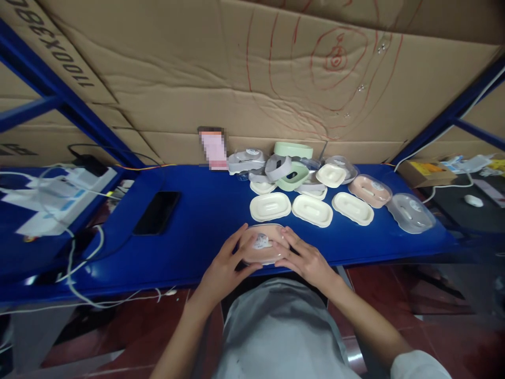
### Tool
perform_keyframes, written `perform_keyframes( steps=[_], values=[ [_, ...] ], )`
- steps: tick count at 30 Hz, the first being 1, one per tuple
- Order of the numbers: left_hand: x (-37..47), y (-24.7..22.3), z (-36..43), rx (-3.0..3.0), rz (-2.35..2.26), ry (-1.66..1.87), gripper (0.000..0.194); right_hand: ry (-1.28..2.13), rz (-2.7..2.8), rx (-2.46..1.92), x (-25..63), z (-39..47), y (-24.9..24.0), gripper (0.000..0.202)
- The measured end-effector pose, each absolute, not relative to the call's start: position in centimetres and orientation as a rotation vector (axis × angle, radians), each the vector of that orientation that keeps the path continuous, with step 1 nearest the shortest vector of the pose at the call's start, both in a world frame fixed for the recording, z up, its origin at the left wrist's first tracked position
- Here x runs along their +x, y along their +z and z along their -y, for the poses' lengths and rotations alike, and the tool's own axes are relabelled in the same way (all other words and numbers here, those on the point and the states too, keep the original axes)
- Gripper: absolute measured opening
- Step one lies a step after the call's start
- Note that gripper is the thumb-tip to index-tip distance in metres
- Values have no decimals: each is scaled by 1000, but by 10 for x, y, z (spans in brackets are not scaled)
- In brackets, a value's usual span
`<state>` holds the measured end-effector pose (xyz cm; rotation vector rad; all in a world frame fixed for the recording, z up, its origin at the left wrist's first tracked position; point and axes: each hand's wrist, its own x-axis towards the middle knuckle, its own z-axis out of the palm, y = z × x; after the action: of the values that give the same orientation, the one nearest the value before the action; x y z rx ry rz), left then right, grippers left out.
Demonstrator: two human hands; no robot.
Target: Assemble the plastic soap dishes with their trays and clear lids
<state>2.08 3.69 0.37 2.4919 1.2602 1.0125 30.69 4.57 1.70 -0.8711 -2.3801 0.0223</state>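
A pink soap box (265, 255) with a clear cover and a label on top sits at the table's front edge, between my two hands. My left hand (231, 259) grips its left end, thumb at the near side and fingers over the far side and top. At the right end, my right hand (303, 258) holds it the same way. Just beyond lie cream oval trays, a left one (270, 206), a middle one (312, 210) and a right one (352, 207). The underside of the held box is hidden.
Behind the trays is a pile of grey and green soap box parts (292, 176). A pink covered box (370, 190) and a clear cover (411, 212) lie right. A black phone (157, 212) rests left on the blue table (197, 210), near white cables and power strips (67, 202).
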Motion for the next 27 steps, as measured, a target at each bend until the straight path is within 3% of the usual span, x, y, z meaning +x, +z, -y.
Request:
perform_keyframes(
  steps=[21,27],
  values=[
    [22,-1,-32,2604,-1288,996,73,-56,2295,-837,307,-34,8,83],
    [24,2,-32,2647,-1296,985,71,122,2376,-931,313,-43,21,76]
  ],
)
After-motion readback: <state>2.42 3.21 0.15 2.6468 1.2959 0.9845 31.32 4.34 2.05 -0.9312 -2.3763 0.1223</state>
